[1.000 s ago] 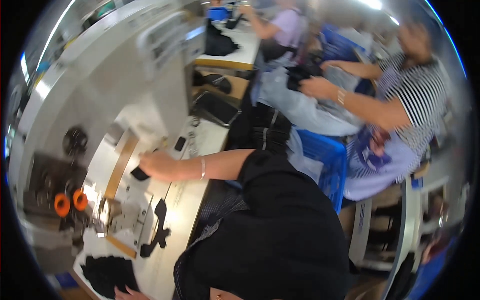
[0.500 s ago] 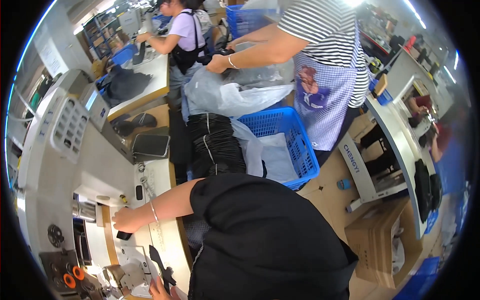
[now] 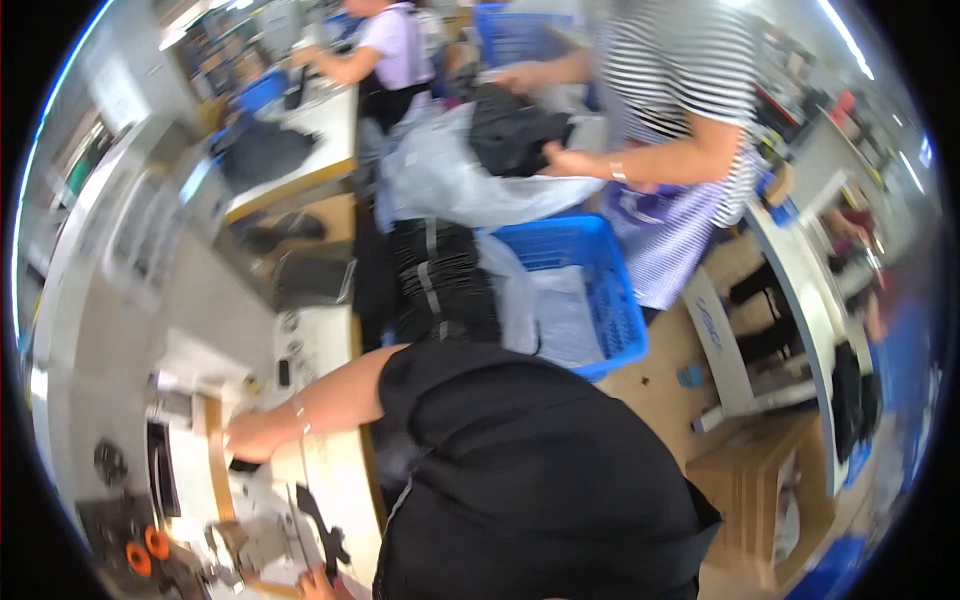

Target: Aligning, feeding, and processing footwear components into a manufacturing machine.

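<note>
Left hand [image 3: 250,437] curled on small dark object [image 3: 243,465], grip clamped, right hand's [image 3: 312,582] grip unclear.

Blue plastic basket [image 3: 610,290], stacked black garments [image 3: 440,285], grey plastic bag [image 3: 450,185], cardboard boxes [image 3: 745,480]

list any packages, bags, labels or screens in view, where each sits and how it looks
Control panel: pale grey, rectangular, on the machine at left.
Plastic bag: translucent grey, crumpled, above the blue basket.
Cardboard box: brown, open, on the floor lower right.
Label: pale strip on the stand beside the basket.
</note>
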`<state>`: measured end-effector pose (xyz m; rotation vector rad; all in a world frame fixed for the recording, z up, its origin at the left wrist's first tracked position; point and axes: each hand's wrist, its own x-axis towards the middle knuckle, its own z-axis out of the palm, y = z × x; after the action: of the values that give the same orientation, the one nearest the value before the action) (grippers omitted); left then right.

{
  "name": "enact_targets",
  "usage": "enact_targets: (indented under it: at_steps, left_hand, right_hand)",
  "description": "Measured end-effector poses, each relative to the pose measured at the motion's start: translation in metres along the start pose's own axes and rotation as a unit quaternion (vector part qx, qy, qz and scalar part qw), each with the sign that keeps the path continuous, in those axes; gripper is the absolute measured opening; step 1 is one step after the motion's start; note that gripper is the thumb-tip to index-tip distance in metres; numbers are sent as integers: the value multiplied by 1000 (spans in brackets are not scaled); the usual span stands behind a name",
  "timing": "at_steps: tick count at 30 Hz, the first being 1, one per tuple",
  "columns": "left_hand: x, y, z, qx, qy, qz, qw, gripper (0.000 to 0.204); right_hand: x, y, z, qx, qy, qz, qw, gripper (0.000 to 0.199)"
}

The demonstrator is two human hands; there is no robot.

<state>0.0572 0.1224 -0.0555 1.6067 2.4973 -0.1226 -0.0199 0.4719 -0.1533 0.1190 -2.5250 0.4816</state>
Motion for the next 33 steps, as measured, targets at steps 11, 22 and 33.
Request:
enact_targets:
  at_steps: [11, 22, 33]
  left_hand:
    - [0, 4, 15, -120, 218, -50, 967, 19]
    - [-8, -2, 12, -111, 165, -64, 978, 10]
    - [-4, 30, -37, 106, 391, -90, 910, 20]
  right_hand:
    - [-24, -39, -96, -21, 59, -69, 996, 4]
    - [-26, -114, -153, 164, -65, -191, 965, 16]
    - [14, -140, -162, 228, -142, -188, 945, 35]
